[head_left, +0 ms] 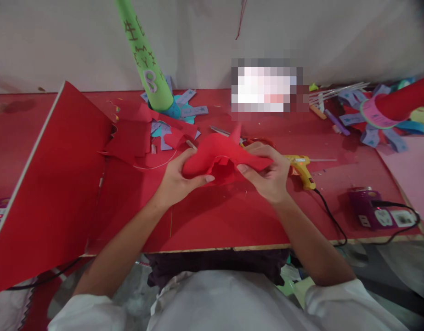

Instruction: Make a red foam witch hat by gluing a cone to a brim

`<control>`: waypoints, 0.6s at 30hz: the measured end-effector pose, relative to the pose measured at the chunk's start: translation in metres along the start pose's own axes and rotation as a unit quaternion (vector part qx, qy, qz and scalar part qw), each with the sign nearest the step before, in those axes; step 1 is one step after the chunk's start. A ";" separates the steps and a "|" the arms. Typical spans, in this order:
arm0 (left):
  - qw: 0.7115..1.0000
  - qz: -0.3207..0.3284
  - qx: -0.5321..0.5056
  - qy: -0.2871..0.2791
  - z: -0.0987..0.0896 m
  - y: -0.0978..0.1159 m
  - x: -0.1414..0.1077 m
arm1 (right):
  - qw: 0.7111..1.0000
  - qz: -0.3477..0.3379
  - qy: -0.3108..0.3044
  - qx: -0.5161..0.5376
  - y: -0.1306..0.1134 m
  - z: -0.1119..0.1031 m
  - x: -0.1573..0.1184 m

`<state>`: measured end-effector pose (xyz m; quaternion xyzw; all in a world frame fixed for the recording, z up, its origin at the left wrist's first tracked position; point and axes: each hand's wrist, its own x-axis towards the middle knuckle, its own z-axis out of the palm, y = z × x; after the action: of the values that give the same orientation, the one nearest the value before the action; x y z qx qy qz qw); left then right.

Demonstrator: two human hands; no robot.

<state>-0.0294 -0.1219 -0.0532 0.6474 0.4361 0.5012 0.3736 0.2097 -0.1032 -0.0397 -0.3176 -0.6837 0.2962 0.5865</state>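
Note:
Both hands grip a curled piece of red craft foam or felt (215, 149), which bends into a hollow shape with an opening facing me. My left hand (179, 177) pinches its left side, thumb along the lower rim. On the other side, my right hand (267, 170) holds a pointed flap, its thumb near the opening. Partly hidden behind the red piece lie scissors (219, 130), with a red handle near my right hand. Just right of that hand, a yellow hot glue gun (303, 170) rests on the red table with a glue stick in its back.
A red board (49, 184) stands upright at the left. Red scraps (129, 135) lie beside a tall green foam tube (146, 59) with lettering. At the right are a red tube with a pink band (379, 110), glue sticks (342, 94) and a purple power socket (366, 209).

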 end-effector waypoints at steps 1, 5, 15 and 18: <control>1.000 0.007 0.006 -0.012 -0.002 0.003 0.001 | 1.000 -0.024 -0.010 -0.003 -0.003 -0.001 0.001; 0.994 0.083 0.031 -0.071 -0.017 0.013 0.008 | 0.993 -0.110 -0.049 0.003 -0.012 -0.003 0.001; 0.969 -0.170 -0.143 -0.111 -0.037 -0.001 0.016 | 0.937 -0.296 -0.153 -0.104 -0.028 0.007 -0.011; 0.944 -0.246 -0.155 -0.158 -0.028 -0.009 0.009 | 0.909 -0.349 -0.177 -0.140 -0.033 0.010 -0.011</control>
<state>-0.0571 -0.1088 -0.0526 0.5251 0.4335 0.3463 0.6453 0.1985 -0.1327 -0.0226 -0.0799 -0.8781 0.0249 0.4711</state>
